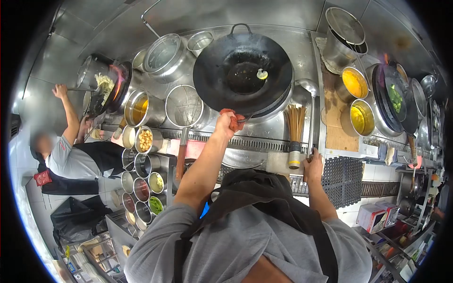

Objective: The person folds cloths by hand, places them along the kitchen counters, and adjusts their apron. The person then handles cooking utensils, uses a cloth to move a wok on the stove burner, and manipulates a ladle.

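Observation:
My left hand [225, 126] is closed over a red cloth [234, 120] at the near handle of a large black wok [217, 70]. The wok sits over a burner ring, tilted so its inside shows. A small white and yellow piece of food [262, 74] lies inside it. Right of the wok, my right hand [313, 168] is wrapped round the long handle of a metal ladle [309, 87], its bowl pointing away from me. A bamboo wok brush [295, 127] lies between the ladle and the wok. Left of the wok rests a wire strainer [184, 106] with a wooden handle.
At left, another person [71, 155] handles a wok of pale food [104, 87] over flames. Several tins of ingredients [141, 188] stand left of me. Yellow-filled pots [361, 118] and a wok with greens [395, 94] are at right, near a black rubber mat [342, 181].

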Tool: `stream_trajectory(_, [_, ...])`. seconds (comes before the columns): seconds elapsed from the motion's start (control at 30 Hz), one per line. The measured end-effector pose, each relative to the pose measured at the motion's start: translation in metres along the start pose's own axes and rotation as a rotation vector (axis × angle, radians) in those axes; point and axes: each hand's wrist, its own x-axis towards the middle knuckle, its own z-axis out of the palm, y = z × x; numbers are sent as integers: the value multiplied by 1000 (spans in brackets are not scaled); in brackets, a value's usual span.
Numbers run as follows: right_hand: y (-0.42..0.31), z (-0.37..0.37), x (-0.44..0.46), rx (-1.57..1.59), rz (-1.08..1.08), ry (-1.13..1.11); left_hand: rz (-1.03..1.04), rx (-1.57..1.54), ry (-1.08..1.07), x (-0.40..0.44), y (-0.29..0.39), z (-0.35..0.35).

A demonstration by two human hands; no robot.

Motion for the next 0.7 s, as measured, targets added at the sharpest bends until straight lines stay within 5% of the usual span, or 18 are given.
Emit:
stream_trajectory(0.13, [26,6,28,110,11,223,110,-115,4,-48,-6,-8])
stream_trajectory(0.2, [-6,-43,30,354,392,-69,59,-143,-153,-55,-8,-37])
stream_trajectory(0.23, [-4,-46,28,340,390,-65,73,-150,-89,-54,-11,-41])
stream_trajectory(0.33, [-2,-59,13,475,337,-88,73,-154,20,-41,-9,-31])
stream_trajectory(0.53, [-53,-115,-51,218,-4,154,138,-122,-61,-6,8,-21])
stream_trajectory(0.7, [-93,-164,-44,-70,-125,77,70,-61,-162,4,19,-30])
